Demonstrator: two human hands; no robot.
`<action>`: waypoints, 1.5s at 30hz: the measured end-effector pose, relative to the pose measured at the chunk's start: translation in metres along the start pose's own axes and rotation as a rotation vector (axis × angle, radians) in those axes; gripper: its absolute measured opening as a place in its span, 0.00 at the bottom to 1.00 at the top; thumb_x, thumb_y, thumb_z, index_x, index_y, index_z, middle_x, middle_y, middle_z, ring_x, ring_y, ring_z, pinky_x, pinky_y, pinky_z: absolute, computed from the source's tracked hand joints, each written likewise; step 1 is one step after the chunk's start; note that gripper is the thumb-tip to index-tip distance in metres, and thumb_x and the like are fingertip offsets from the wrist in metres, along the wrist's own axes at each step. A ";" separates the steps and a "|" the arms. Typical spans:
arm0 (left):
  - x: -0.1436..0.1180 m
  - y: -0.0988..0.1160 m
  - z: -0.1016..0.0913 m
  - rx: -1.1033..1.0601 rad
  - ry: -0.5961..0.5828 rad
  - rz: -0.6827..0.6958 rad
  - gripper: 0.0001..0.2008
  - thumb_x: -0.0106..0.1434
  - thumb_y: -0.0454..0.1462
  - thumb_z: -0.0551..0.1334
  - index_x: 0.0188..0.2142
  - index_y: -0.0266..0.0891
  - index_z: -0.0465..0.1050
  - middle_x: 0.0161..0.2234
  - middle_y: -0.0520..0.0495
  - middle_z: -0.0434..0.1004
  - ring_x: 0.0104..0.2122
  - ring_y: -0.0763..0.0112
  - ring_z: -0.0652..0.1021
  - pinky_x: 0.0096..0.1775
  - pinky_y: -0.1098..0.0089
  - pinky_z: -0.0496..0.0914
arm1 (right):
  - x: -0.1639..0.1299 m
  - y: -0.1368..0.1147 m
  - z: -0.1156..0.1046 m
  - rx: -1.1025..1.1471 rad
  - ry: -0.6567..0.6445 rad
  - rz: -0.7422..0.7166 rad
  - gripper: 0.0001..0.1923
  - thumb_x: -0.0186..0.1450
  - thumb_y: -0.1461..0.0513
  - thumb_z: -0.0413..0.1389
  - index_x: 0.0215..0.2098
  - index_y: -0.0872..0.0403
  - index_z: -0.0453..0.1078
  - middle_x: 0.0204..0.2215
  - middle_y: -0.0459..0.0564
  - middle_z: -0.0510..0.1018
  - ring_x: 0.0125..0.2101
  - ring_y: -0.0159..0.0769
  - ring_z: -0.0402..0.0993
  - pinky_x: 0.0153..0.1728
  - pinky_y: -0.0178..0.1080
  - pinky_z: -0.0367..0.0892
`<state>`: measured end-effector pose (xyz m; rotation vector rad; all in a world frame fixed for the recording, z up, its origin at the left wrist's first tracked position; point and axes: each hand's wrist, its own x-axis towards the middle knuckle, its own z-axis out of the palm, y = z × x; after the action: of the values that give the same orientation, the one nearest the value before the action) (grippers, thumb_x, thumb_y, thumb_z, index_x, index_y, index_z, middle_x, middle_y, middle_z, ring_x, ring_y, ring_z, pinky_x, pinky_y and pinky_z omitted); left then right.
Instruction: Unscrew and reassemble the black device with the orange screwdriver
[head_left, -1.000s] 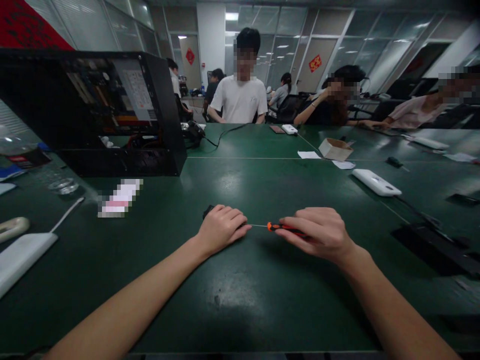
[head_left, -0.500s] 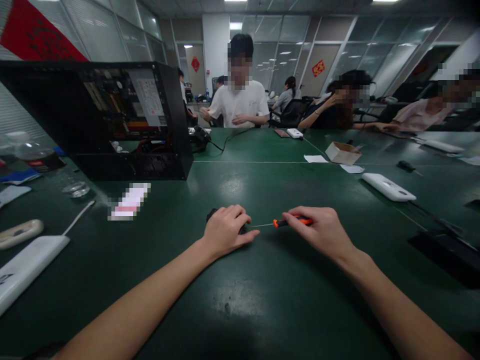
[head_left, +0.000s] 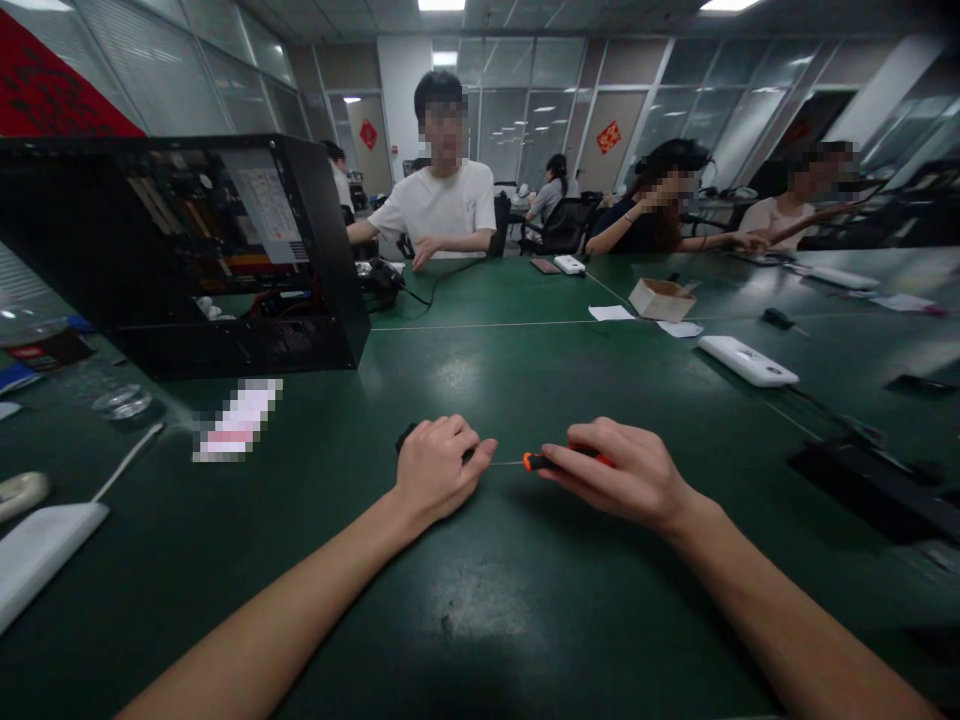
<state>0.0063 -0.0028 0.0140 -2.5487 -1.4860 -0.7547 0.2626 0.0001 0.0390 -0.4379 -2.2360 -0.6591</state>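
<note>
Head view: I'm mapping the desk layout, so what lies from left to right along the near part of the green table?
White flat device → pixelated card → left hand over a small black object → orange-handled screwdriver → right hand → black strip at the right edge.

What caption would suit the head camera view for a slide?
Left hand covers a small black part on the green table; right hand points an orange-handled screwdriver at it.

An office turned workshop. Glass partition walls (head_left: 540, 90) and ceiling lights surround a long green counter (head_left: 525, 360), where an opened computer case (head_left: 187, 250) stands and seated people work.
</note>
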 end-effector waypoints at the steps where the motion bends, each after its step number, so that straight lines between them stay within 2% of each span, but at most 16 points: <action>1: 0.000 0.000 0.000 -0.015 0.007 -0.009 0.27 0.76 0.45 0.47 0.27 0.39 0.76 0.31 0.48 0.77 0.31 0.67 0.75 0.34 0.65 0.62 | -0.002 0.001 0.003 0.020 -0.018 0.050 0.08 0.66 0.61 0.63 0.43 0.55 0.76 0.32 0.51 0.77 0.28 0.31 0.71 0.27 0.34 0.67; 5: -0.001 -0.002 0.000 -0.078 0.040 -0.014 0.30 0.77 0.46 0.46 0.25 0.39 0.77 0.30 0.49 0.78 0.30 0.69 0.75 0.34 0.65 0.62 | -0.010 0.007 0.013 0.162 -0.146 0.301 0.12 0.69 0.56 0.59 0.44 0.57 0.76 0.35 0.53 0.79 0.32 0.35 0.76 0.31 0.36 0.71; 8: -0.003 -0.004 0.000 -0.107 0.064 0.014 0.34 0.77 0.49 0.43 0.25 0.39 0.78 0.31 0.48 0.78 0.28 0.70 0.74 0.34 0.65 0.62 | -0.012 0.009 0.018 0.222 -0.201 0.382 0.14 0.70 0.54 0.57 0.44 0.57 0.76 0.35 0.53 0.79 0.32 0.35 0.76 0.32 0.36 0.71; 13: -0.003 -0.008 -0.001 -0.125 0.107 0.049 0.37 0.76 0.51 0.39 0.25 0.39 0.79 0.30 0.47 0.77 0.27 0.70 0.74 0.33 0.66 0.63 | -0.011 0.008 0.017 0.163 -0.218 0.369 0.15 0.71 0.53 0.57 0.41 0.57 0.76 0.30 0.50 0.78 0.27 0.32 0.74 0.29 0.34 0.67; 17: -0.003 -0.010 -0.001 -0.114 0.119 0.093 0.32 0.76 0.49 0.45 0.27 0.39 0.79 0.32 0.47 0.77 0.29 0.68 0.75 0.34 0.65 0.64 | -0.009 0.008 0.016 0.141 -0.216 0.393 0.16 0.72 0.53 0.55 0.39 0.57 0.76 0.28 0.49 0.77 0.26 0.31 0.72 0.28 0.33 0.65; 21: -0.003 -0.013 0.001 -0.116 0.124 0.122 0.28 0.75 0.46 0.47 0.27 0.39 0.78 0.30 0.47 0.77 0.28 0.68 0.75 0.34 0.64 0.65 | -0.009 0.008 0.018 0.195 -0.239 0.335 0.15 0.72 0.54 0.55 0.37 0.57 0.75 0.26 0.48 0.76 0.24 0.30 0.70 0.27 0.34 0.62; 26: -0.004 -0.016 0.002 -0.133 0.154 0.161 0.28 0.75 0.45 0.46 0.27 0.39 0.78 0.30 0.47 0.76 0.28 0.67 0.74 0.33 0.65 0.64 | -0.011 0.012 0.018 0.230 -0.309 0.339 0.16 0.72 0.52 0.55 0.38 0.56 0.75 0.28 0.49 0.76 0.27 0.32 0.70 0.29 0.34 0.63; 35: -0.006 -0.018 0.002 -0.175 0.192 0.183 0.27 0.75 0.43 0.47 0.25 0.38 0.76 0.30 0.45 0.74 0.31 0.67 0.74 0.35 0.66 0.67 | -0.010 0.012 0.018 0.292 -0.343 0.373 0.16 0.72 0.52 0.55 0.38 0.56 0.75 0.29 0.50 0.76 0.29 0.33 0.70 0.31 0.35 0.63; 40: -0.007 -0.018 0.001 -0.169 0.191 0.192 0.27 0.75 0.42 0.47 0.26 0.38 0.77 0.30 0.45 0.75 0.31 0.66 0.74 0.34 0.66 0.66 | -0.011 0.002 0.034 0.460 -0.487 0.488 0.16 0.73 0.53 0.53 0.39 0.55 0.76 0.32 0.50 0.79 0.30 0.32 0.73 0.33 0.34 0.65; 45: -0.007 -0.022 -0.002 -0.146 0.168 0.234 0.21 0.72 0.42 0.51 0.34 0.39 0.80 0.33 0.45 0.77 0.33 0.64 0.76 0.36 0.64 0.67 | -0.010 -0.005 0.044 0.572 -0.590 0.522 0.15 0.74 0.55 0.51 0.42 0.54 0.76 0.35 0.50 0.82 0.33 0.33 0.75 0.35 0.34 0.66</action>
<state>-0.0159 0.0026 0.0089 -2.6231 -1.0975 -1.0430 0.2417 0.0203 0.0044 -0.9534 -2.5396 0.4341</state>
